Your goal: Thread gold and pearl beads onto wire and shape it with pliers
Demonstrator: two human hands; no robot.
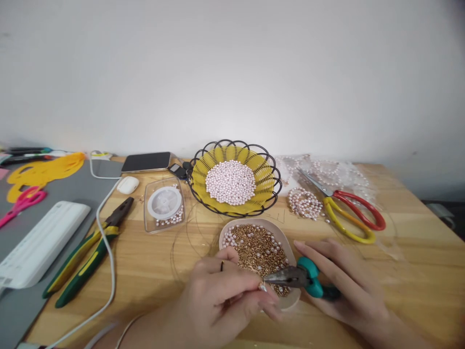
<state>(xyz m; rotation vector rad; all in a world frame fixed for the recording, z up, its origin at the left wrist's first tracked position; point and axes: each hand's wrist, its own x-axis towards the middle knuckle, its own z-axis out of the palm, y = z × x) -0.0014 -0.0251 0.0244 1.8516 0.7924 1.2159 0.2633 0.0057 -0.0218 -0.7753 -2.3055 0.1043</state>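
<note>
My left hand pinches a small shiny piece, pale and metallic, between thumb and forefinger; its exact kind is too small to tell. In my right hand are needle-nose pliers with teal handles. Their tips meet the piece at my left fingertips. Beneath both hands sits a pale dish of small gold beads mixed with pinkish pearl beads. My left hand hides part of the dish. Thin wire curls on the table left of it.
Behind the dish stands a yellow basket of pearl beads. To the right lie a bead strand and red-and-yellow scissors. At left are green-and-yellow pliers, a spool box, a white cable, a power strip and a phone.
</note>
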